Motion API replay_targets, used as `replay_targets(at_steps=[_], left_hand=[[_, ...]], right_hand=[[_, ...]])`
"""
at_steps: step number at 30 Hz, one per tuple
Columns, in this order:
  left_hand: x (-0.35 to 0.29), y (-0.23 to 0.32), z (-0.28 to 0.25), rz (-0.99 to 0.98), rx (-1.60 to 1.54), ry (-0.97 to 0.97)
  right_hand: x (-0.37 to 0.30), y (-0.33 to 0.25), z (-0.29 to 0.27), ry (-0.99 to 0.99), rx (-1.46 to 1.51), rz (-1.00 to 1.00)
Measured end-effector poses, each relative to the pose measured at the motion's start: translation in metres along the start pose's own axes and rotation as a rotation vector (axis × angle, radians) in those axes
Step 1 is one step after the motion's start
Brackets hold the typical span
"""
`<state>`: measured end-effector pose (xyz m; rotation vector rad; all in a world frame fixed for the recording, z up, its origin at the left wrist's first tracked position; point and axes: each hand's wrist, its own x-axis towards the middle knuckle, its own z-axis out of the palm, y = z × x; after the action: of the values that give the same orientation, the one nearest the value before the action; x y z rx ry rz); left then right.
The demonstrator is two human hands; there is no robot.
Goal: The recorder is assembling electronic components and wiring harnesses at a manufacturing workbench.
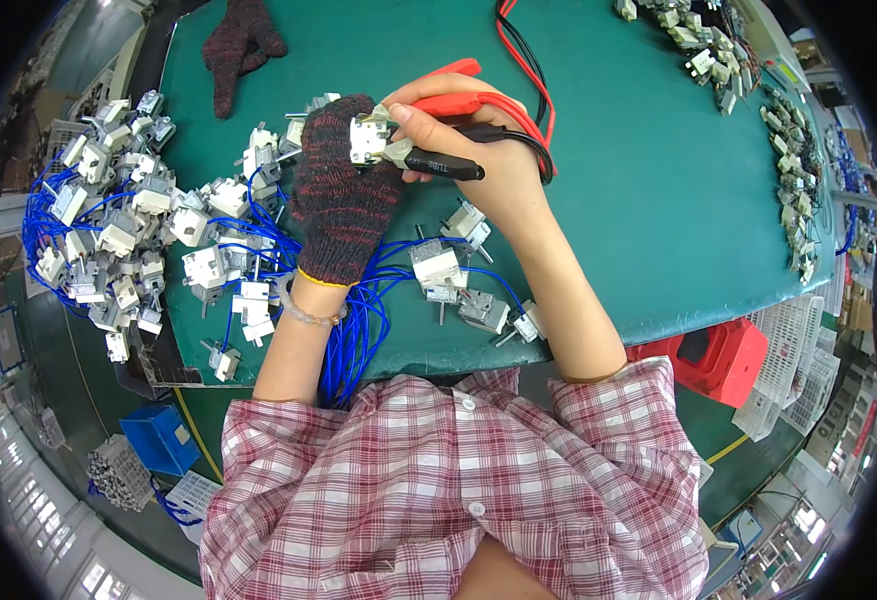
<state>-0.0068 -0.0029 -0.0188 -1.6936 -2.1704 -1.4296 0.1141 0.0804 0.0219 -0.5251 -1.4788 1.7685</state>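
Note:
My left hand (346,195), in a dark knit glove flecked with red, is closed around a small white component (368,138). Bare-fingered, my right hand (499,165) meets it from the right. Its grip closes on a red-sleeved test lead (459,104) and a black lead (487,131). A black, pen-like piece (446,165) also sticks out from these fingers, its exact kind unclear. The contact at the component is partly hidden by my fingertips. Blue wires (359,330) run beneath my left wrist, joining similar white-and-metal components (437,265).
Many wired components (119,220) are heaped along the left of the green table (649,190). A spare dark glove (239,50) lies at the far left. More components (704,60) sit far right. Below the front edge are a red stool-like object (729,360) and a blue bin (162,438).

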Motion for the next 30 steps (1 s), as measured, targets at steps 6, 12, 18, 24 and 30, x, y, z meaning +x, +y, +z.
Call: replay_targets(at_steps=[6,12,18,24,30], left_hand=[[0.001,-0.001,0.002,-0.019,0.058,-0.019],[0.000,0.001,0.005,-0.015,0.057,-0.034],[0.001,0.004,0.005,0.010,0.083,-0.039],[-0.001,-0.001,0.004,0.021,0.079,-0.019],[0.000,0.005,0.002,0.016,-0.009,0.037]], right_hand=[[0.001,0.001,0.001,-0.004,0.042,0.066],[0.002,0.003,-0.001,0.009,0.043,0.078],[0.002,0.003,-0.001,0.015,0.004,0.133],[0.001,0.000,0.001,0.010,0.015,0.143],[0.000,-0.006,-0.003,-0.038,0.086,0.185]])
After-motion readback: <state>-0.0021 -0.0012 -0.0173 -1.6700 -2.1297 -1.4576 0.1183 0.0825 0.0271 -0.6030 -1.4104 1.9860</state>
